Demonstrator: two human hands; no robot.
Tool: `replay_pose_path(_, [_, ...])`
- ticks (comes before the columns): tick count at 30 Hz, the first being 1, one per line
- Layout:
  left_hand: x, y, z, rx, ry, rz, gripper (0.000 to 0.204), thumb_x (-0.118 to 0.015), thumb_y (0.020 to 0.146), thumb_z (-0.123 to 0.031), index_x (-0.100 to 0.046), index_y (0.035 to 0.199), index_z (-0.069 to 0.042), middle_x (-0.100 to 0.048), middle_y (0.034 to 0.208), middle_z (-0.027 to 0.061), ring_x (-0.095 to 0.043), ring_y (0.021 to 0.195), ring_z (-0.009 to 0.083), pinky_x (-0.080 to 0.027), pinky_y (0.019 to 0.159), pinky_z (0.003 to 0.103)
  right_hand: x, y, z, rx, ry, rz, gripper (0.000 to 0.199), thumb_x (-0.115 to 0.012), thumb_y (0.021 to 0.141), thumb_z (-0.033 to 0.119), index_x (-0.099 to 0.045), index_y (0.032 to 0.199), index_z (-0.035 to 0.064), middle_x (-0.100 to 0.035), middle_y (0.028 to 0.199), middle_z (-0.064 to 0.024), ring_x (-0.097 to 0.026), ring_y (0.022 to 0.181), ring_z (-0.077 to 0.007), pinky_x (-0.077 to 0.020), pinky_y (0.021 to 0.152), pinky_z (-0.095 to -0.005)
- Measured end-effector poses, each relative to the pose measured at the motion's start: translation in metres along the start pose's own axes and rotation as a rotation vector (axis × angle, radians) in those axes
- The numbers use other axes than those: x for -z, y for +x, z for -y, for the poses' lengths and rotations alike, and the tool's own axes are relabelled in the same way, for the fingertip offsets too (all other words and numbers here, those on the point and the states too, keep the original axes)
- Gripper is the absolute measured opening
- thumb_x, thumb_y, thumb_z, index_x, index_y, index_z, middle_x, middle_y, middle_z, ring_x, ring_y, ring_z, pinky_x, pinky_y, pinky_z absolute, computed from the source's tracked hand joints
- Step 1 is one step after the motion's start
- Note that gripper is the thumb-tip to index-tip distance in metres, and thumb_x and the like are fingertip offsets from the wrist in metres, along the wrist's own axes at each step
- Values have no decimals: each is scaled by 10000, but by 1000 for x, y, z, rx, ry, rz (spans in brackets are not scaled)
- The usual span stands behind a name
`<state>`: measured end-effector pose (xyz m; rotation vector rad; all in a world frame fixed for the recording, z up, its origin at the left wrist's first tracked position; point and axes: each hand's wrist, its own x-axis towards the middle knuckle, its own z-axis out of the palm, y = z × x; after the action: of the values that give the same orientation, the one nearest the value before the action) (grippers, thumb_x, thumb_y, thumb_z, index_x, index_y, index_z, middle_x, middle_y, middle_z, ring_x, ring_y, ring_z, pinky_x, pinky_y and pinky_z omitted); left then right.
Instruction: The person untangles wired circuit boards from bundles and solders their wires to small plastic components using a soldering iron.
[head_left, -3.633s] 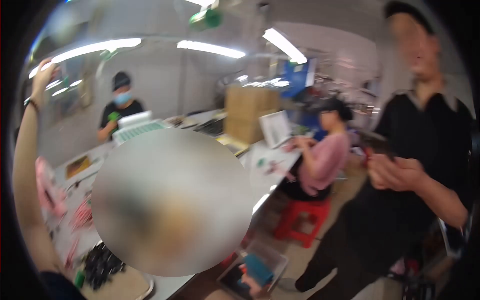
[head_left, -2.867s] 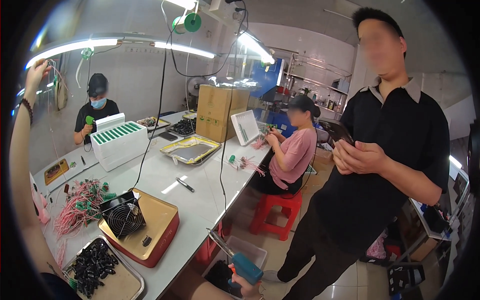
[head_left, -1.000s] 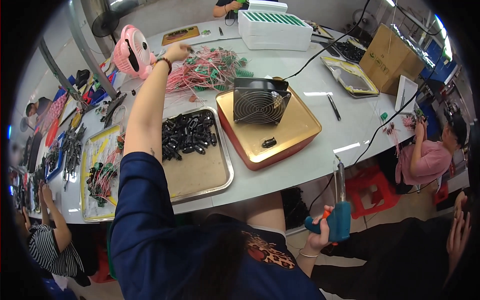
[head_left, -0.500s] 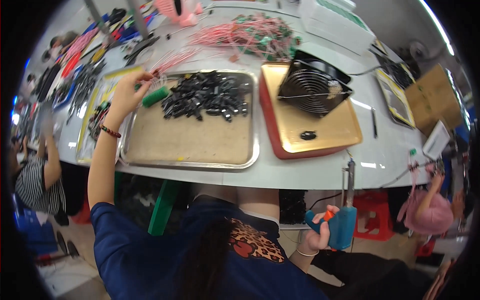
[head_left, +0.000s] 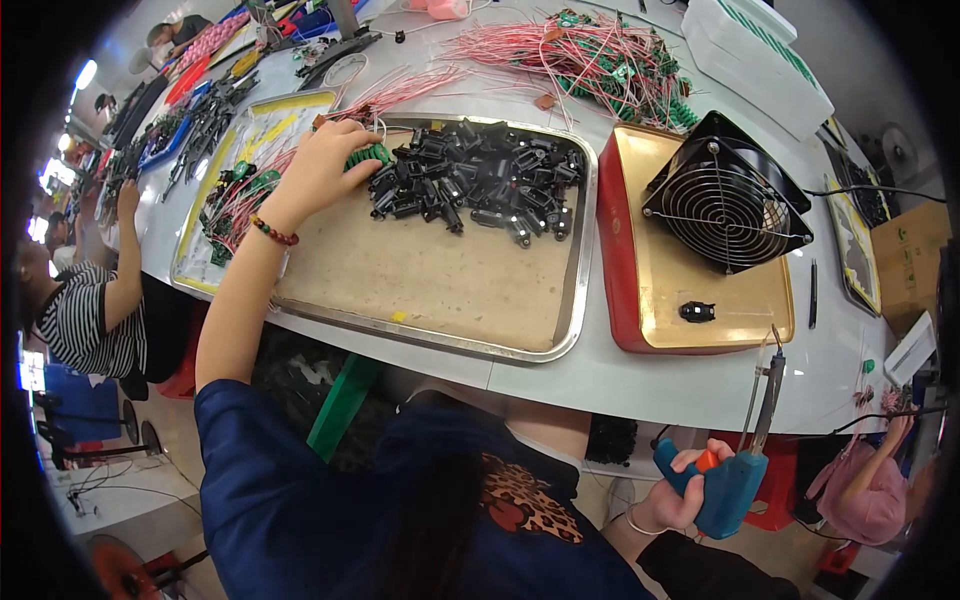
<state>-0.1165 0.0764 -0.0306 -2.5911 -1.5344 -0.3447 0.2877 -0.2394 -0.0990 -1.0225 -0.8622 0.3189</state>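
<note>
The white worktop [head_left: 600, 385] carries a metal tray [head_left: 440, 285], with a red-sided tin [head_left: 622, 300] just right of it. Small black parts [head_left: 470, 175] are heaped along the tray's far side. Right of the tray and nearer the person, the right hand [head_left: 675, 503] has its fingers wrapped around a teal soldering gun [head_left: 733, 497]. At the tray's far left corner, a green coil [head_left: 369, 156] sits between the left hand's [head_left: 328, 165] thumb and bent fingers; whether they grip it, I cannot tell.
</note>
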Motion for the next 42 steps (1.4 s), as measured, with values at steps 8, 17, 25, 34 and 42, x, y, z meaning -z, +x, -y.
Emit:
replay_pose_path(8, [-2, 0, -12, 38, -29, -25, 242, -613, 813, -256, -648, 956, -64, -595, 930, 91, -569, 933, 281, -415, 792, 405, 7, -6, 3, -45, -56, -56, 506, -501, 717, 158, -458, 1151, -99, -520, 1103, -195, -510, 606, -156, -403, 576, -267])
replay_pose_path(17, [-2, -2, -18, 46, 2, 10, 245, -598, 840, -268, -633, 890, -30, -582, 866, 133, -566, 854, 304, -448, 749, 401, 8, -10, 5, -96, -54, -66, 509, -506, 715, 169, -473, 1154, -87, -531, 1086, -178, -510, 596, -146, -403, 573, -269])
replay_pose_path(25, [-9, -36, -37, 89, 83, -143, 231, -590, 862, -233, -598, 923, -10, -557, 880, 151, -545, 864, 334, -452, 751, 400, 10, -11, 2, -102, -45, -66, 497, -506, 708, 162, -488, 1136, -88, -536, 1085, -177, -511, 592, -150, -416, 590, -271])
replay_pose_path(34, [30, 8, -50, 21, 265, -184, 228, -573, 879, -237, -618, 860, -14, -580, 750, 148, -567, 768, 339, -449, 713, 413, 7, -11, 6, -79, -76, -96, 495, -512, 707, 164, -479, 1129, -93, -527, 1093, -180, -498, 587, -151, -416, 596, -276])
replay_pose_path(42, [-63, 205, -36, -226, -355, 314, 276, -526, 780, -119, -659, 1014, -57, -674, 925, 129, -635, 859, 238, -486, 771, 332, 16, -18, 10, -65, -95, -145, 506, -513, 717, 165, -462, 1145, -100, -512, 1106, -194, -494, 611, -157, -409, 592, -271])
